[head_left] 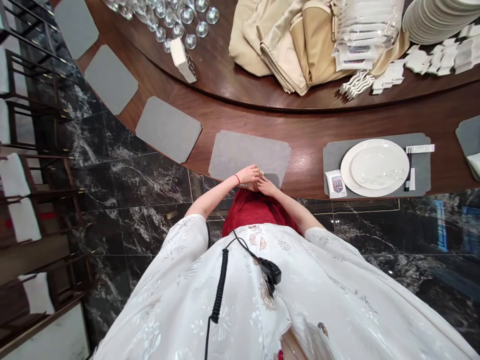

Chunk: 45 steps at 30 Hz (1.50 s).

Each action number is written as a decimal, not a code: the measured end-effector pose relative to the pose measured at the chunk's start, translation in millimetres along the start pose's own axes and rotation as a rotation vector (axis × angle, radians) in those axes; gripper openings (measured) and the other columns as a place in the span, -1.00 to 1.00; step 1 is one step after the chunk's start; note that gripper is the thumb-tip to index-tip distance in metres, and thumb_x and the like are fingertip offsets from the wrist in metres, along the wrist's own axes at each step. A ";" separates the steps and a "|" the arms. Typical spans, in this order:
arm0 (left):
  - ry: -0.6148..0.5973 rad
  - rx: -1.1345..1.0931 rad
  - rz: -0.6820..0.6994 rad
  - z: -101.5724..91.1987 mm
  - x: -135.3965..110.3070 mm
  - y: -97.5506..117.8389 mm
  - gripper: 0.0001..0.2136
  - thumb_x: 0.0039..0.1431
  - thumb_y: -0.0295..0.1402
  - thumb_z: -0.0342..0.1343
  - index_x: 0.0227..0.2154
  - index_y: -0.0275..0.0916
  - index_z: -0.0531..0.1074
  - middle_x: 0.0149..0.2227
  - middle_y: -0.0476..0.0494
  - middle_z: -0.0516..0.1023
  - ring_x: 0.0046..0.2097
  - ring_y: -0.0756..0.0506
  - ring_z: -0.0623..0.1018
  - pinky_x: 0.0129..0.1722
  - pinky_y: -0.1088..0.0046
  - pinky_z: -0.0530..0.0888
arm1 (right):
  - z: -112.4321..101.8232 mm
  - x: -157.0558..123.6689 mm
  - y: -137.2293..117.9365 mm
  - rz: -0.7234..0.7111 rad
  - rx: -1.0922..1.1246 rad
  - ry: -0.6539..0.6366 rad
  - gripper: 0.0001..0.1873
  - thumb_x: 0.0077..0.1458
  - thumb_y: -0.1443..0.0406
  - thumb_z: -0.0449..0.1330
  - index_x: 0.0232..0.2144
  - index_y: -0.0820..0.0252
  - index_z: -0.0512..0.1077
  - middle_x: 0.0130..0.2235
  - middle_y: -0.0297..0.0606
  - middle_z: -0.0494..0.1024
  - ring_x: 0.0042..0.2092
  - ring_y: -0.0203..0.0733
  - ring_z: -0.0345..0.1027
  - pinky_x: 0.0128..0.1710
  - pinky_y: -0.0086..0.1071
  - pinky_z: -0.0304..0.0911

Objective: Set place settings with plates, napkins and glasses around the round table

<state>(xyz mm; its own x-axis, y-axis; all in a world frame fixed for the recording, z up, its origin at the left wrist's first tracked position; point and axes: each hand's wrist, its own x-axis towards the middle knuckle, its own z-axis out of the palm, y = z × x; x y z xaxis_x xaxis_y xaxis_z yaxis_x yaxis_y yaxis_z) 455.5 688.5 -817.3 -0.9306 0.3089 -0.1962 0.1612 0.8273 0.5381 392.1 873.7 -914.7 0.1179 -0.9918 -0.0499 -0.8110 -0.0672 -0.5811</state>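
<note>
My left hand (248, 174), with a red string on the wrist, meets my right hand (266, 186) in front of my red skirt, at the near edge of a grey placemat (243, 150). The fingers of both hands are bent and pressed together. A tiny pale yellowish bit shows between the fingertips, too small to name. To the right, a second grey placemat (423, 175) bears a white plate stacked on a larger plate (347, 175), a packaged wet wipe (336, 184), and dark chopsticks (408, 170) on a white rest (423, 148).
On the raised round turntable (210, 92) stand glasses (187, 15), a tissue holder (183, 60), folded beige cloths (277, 45), bagged wipe packets (367, 30), stacked plates (438, 22) and white rests (358, 84). Chairs (22, 175) line the left side over dark marble floor (131, 185).
</note>
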 end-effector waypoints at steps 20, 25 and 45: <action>0.008 0.045 -0.644 17.3 20.4 3.4 -0.76 0.16 -0.55 0.03 -0.13 -0.32 0.48 0.09 -0.39 0.43 0.15 -0.26 0.41 0.04 0.26 0.42 | -6.2 -66.9 -38.8 0.783 0.340 0.390 -0.57 0.22 0.39 0.02 0.09 0.32 0.44 0.04 0.06 0.56 0.08 -0.01 0.43 0.15 -0.12 0.30; 0.133 -0.266 -0.836 37.4 18.3 22.8 -0.45 0.00 -0.58 0.14 0.13 -0.32 0.29 0.01 -0.40 0.49 0.05 -0.26 0.50 0.05 0.23 0.42 | -7.3 -30.2 -47.1 1.163 0.798 0.525 -0.67 0.03 0.18 0.27 -0.17 0.26 0.48 -0.18 -0.09 0.63 -0.16 -0.06 0.51 -0.05 -0.20 0.40; 0.040 -0.826 -0.279 -8.6 76.8 93.6 -0.56 0.14 -0.33 0.11 0.10 -0.19 0.32 -0.01 -0.18 0.52 -0.01 -0.11 0.52 0.02 0.30 0.48 | -117.7 -51.7 -71.1 1.059 1.696 1.374 -0.67 0.26 0.07 0.13 -0.16 0.21 0.43 -0.33 -0.19 0.60 -0.29 -0.16 0.52 -0.27 -0.29 0.50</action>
<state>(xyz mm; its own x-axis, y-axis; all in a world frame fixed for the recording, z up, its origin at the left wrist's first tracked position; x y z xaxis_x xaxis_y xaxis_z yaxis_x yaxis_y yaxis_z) 396.3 785.6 -774.9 -0.9141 0.1159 -0.3887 -0.3496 0.2609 0.8999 376.2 916.9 -775.2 -0.6895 -0.1498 -0.7086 0.7152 -0.2954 -0.6335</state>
